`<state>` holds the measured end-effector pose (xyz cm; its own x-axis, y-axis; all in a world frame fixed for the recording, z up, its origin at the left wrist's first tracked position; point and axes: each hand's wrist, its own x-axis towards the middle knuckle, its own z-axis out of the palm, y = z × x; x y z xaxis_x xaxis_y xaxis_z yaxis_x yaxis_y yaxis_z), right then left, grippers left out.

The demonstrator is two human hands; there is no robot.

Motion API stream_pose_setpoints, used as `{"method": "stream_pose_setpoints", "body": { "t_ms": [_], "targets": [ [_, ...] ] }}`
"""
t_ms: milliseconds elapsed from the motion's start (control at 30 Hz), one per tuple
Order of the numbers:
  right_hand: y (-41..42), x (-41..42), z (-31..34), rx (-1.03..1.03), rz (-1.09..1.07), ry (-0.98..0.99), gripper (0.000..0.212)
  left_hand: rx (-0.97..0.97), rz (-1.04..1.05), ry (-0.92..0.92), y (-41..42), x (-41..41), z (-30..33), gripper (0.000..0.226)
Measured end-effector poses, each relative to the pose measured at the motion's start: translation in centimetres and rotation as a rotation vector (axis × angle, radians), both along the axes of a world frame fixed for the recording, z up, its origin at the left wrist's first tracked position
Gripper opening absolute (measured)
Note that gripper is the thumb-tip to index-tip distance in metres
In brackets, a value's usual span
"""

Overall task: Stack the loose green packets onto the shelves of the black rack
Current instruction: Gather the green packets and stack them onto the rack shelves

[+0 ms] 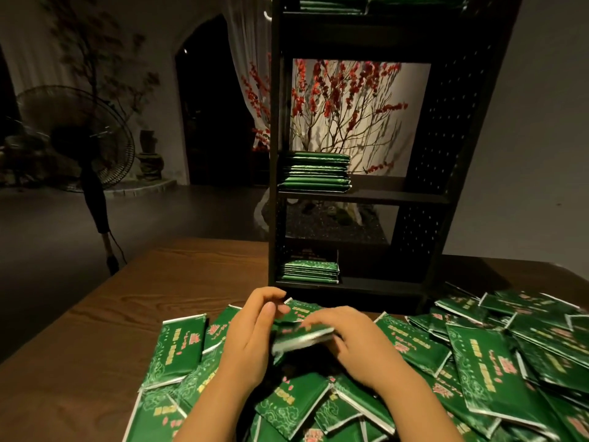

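So going left to right with the black rack [360, 193] as the anchor: way off to the left of it a pedestal fan [79, 138] is standing on the floor, nothing to do with the job. The rack itself is sitting upright on the wooden table [95, 314], and it's already carrying green packets: a neat stack on the middle shelf [315, 172] hugging the rack's left post, a shorter stack on the bottom shelf [310, 272] on the same side, and more showing at the very top. Looks like they're being lined up flat against the left side so the right part of each shelf is staying free for more. Right in front of the rack, the loose pile of green packets [478, 362] is spreading across the table, overlapping every which way, so most of the work is still waiting. Over that pile, the left hand [251, 339] is cupping the left end of a small bundle of packets [302, 336], fingers curled around its edge, while the right hand [357, 346] is lying over the top with fingers bent onto it. It's blurry, so exact finger contact is hard to call, but both hands seem to be squaring the bundle up, probably so it's going onto a shelf as one tidy block instead of sliding apart. Behind the rack a red blossom branch [334, 100] is showing through.
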<state>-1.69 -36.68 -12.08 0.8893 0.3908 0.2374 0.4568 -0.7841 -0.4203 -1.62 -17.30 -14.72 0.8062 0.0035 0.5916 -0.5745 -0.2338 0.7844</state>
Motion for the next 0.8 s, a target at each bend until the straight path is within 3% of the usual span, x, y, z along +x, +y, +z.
{"method": "stream_pose_setpoints", "body": {
  "t_ms": [100,200,267,300,367,433,500,667,800],
  "targets": [
    [-0.6,-0.5,0.7,0.268,-0.056,-0.012,0.030,0.055,-0.107,0.013,0.2,-0.6,0.2,0.056],
    [-0.5,-1.0,1.0,0.388,0.019,0.032,0.028,0.154,-0.066,-0.014,-0.1,-0.7,0.4,0.039],
    [-0.2,-1.2,1.1,0.297,-0.022,0.012,0.020,0.114,0.003,-0.037,-0.3,-0.7,0.5,0.022],
    [-0.3,-1.2,1.1,0.193,-0.072,-0.005,0.026,0.064,0.036,-0.029,-0.3,-0.6,0.5,0.018],
    [-0.6,-1.3,1.2,-0.032,-0.137,0.026,0.059,-0.069,0.109,0.005,-0.2,-0.7,0.7,0.012],
    [-0.7,-1.4,1.2,-0.128,-0.146,0.156,0.078,-0.181,0.175,0.045,0.0,-0.8,0.9,0.009],
    [-0.4,-1.3,0.9,-0.147,-0.145,0.184,0.069,-0.228,0.208,0.096,0.0,-0.7,0.9,0.018],
    [0.4,-0.9,0.6,-0.227,-0.204,-0.002,0.039,-0.298,0.202,0.176,-0.2,-0.4,0.7,0.020],
    [0.0,-0.8,0.8,0.158,-0.244,-0.069,0.016,-0.437,0.254,0.245,-0.2,-0.5,1.1,0.014]
  ]
}}
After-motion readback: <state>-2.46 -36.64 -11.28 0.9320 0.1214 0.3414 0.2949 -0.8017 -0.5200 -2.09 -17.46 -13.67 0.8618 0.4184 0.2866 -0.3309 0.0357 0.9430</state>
